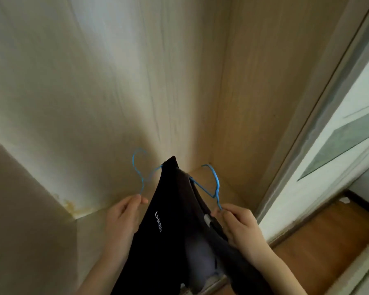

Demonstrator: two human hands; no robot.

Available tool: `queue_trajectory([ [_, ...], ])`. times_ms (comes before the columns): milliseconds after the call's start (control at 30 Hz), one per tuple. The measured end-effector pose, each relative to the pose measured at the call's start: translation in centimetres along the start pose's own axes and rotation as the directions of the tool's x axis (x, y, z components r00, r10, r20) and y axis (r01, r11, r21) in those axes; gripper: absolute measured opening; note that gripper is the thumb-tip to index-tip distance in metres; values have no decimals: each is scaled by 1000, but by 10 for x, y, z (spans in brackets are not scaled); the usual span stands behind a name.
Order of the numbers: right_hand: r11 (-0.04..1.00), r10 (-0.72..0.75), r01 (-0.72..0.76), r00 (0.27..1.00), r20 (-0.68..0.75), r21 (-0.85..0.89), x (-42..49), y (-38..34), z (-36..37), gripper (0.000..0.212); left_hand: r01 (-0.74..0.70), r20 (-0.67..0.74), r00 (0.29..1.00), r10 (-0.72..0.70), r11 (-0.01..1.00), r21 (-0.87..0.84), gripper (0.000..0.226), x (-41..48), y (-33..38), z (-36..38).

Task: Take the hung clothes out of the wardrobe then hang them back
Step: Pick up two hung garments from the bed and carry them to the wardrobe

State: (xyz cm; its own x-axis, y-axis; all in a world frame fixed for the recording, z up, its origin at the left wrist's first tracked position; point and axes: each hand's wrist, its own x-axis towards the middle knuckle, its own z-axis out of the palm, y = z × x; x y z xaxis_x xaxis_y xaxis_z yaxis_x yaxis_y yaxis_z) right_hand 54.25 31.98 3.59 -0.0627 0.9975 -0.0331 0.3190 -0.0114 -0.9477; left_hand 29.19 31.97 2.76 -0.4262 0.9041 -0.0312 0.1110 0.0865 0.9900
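Black tops (168, 222) dangle close. Left hand (124, 216) pinches one blue hanger (142, 184), right hand (241, 226) the other hanger (217, 184), hooks clear of wardrobe walls (94, 92).

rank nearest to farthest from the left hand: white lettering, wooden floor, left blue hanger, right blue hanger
1. left blue hanger, pinched in the left hand
2. white lettering, beside it on the black garment
3. right blue hanger, across the garment
4. wooden floor, far right

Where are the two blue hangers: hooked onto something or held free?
Held free: left hand pinches the left hanger, right hand the right hanger; hooks touch nothing.
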Motion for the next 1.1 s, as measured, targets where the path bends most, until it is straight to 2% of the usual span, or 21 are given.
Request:
queue_trajectory([
  [100, 997, 6, -14, 993, 121, 72, 38, -9, -11, 29, 29, -95, 995, -32, 999, -30, 30, 1, 17, 23],
  [267, 953, 78, -151, 960, 271, 261, 84, -40, -31, 30, 51, -202, 976, -76, 991, -126, 29, 8, 56, 47],
  [433, 816, 103, -309, 909, 403, 489, 125, -92, -39, 33, 16, -199, 977, -69, 967, -255, 29, 22, 115, 47],
  [533, 763, 47, -315, 898, 437, 564, 140, -134, -42, 33, -38, -174, 985, -17, 950, -311, 30, 25, 163, 47],
  [700, 722, -80, -251, 895, 438, 644, 147, -195, -52, 31, -220, -184, 967, 177, 943, -250, 27, 26, 230, 51],
  [867, 688, -234, -123, 895, 379, 715, 150, -245, -71, 28, -404, -221, 905, 364, 898, -174, 25, 27, 287, 49],
  [1000, 615, -396, 100, 897, 198, 782, 152, -293, -67, 27, -515, -227, 848, 479, 846, -139, 27, 44, 336, 52],
  [1100, 562, -454, 205, 886, 92, 801, 164, -328, -60, 28, -553, -229, 825, 516, 822, -138, 26, 65, 369, 56],
])
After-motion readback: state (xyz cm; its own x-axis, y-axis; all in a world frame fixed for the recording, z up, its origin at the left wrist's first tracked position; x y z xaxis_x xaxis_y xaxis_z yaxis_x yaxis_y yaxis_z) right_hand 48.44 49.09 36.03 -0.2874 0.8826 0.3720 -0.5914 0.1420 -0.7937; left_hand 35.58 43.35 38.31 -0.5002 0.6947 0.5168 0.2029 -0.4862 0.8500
